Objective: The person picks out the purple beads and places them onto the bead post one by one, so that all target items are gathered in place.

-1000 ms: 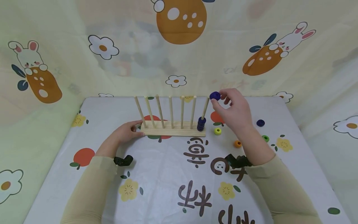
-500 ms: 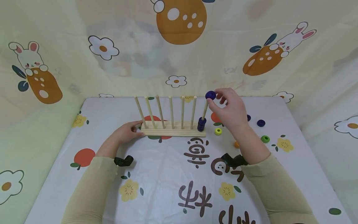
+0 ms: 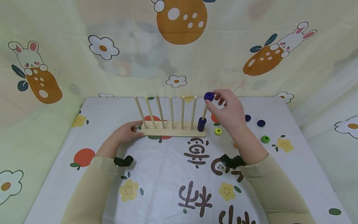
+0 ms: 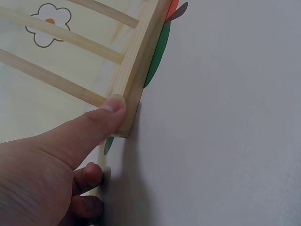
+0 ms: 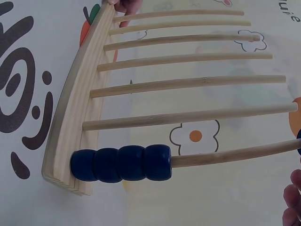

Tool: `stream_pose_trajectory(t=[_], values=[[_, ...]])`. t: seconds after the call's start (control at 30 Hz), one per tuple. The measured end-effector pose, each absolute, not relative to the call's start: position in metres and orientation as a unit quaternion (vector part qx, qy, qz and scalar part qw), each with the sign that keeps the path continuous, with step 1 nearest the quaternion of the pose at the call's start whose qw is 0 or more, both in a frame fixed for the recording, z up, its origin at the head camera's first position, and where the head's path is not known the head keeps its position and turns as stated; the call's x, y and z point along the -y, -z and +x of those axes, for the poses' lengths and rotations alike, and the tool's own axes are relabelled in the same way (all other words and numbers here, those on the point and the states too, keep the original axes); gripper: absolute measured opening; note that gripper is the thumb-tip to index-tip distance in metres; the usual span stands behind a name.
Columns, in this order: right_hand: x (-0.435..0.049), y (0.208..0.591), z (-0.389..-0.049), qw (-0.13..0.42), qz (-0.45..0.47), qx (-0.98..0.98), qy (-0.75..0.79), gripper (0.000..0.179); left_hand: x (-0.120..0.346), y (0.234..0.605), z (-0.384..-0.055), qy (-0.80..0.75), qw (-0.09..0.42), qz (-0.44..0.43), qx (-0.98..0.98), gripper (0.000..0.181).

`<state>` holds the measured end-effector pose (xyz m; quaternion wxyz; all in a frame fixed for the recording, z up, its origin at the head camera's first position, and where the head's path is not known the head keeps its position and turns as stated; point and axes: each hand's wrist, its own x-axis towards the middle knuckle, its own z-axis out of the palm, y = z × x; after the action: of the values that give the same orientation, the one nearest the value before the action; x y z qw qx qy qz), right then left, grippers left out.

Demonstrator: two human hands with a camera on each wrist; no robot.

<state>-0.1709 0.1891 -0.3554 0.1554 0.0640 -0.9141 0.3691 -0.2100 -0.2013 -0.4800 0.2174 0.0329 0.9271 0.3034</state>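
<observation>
A pale wooden peg stand (image 3: 173, 133) with several upright pegs is on the table. My left hand (image 3: 126, 132) grips its left end, and the left wrist view shows the thumb (image 4: 110, 113) on the base edge. Several dark blue beads (image 5: 134, 162) are stacked at the bottom of the rightmost peg (image 5: 235, 154); the other pegs are bare. My right hand (image 3: 227, 109) pinches one more dark blue bead (image 3: 208, 96) between thumb and fingers, right at that peg's top. In the right wrist view, only some fingertips (image 5: 292, 197) and a sliver of this bead show.
Right of the stand lie a yellow bead (image 3: 218, 132), a green bead (image 3: 265, 139) and two dark blue beads (image 3: 247, 118). An orange bead (image 3: 235, 145) is mostly hidden by the right forearm. A printed cloth (image 3: 156, 186) covers the table, and a patterned curtain (image 3: 134, 68) hangs behind.
My right hand has moved left with the blue bead, from beside the rightmost peg to its tip. One loose blue bead has come into view behind the arm. The left hand stays put.
</observation>
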Motion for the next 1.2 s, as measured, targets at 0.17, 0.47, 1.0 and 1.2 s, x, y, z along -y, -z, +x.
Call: stream_pose_trajectory(t=[0.17,0.47,1.0,1.2], values=[[-0.1887,0.3566,-0.1694,0.147,0.058,0.917,-0.366,0.041,0.2012,0.4799,-0.2094,-0.301,0.217,0.032,-0.928,0.076],[-0.1903,0.3582,-0.1683,0.147,0.060,0.921,-0.356,0.042,0.2009,0.4799,-0.2093,-0.302,0.217,0.033,-0.928,0.075],[-0.1908,0.3583,-0.1675,0.145,0.058,0.924,-0.348,0.043,0.2016,0.4793,-0.2093,-0.300,0.215,0.037,-0.929,0.076],[-0.1929,0.3577,-0.1680,0.158,0.058,0.923,-0.346,0.038,0.2011,0.4776,-0.2087,-0.302,0.220,0.035,-0.927,0.076]])
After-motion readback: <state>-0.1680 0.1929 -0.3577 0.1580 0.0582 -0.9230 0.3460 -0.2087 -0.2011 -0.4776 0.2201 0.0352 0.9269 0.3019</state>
